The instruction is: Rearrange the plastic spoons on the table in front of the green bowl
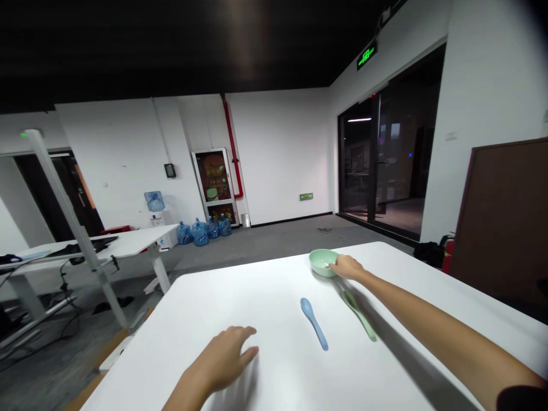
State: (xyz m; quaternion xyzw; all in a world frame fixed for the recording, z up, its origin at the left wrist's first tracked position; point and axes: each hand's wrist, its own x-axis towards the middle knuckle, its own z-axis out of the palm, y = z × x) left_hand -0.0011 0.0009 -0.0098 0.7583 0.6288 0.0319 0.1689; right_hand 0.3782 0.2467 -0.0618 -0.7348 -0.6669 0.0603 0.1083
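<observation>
Left hand (226, 355), nearest the camera, hung over the near part of the white table (261, 294), fingers loosely curved, thumb held apart, nothing between them. Right hand (348, 266) reached farther out with fingers bunched over the right rim of the green bowl (321, 264) near the table's far edge, a fingertip inside; thumb hidden, so couldn't tell if the rim was pinched. Blue spoon (314, 324) lay between the hands, green spoon (358, 317) just right of it; beyond, blue water jugs (200, 233) stood on the floor.
</observation>
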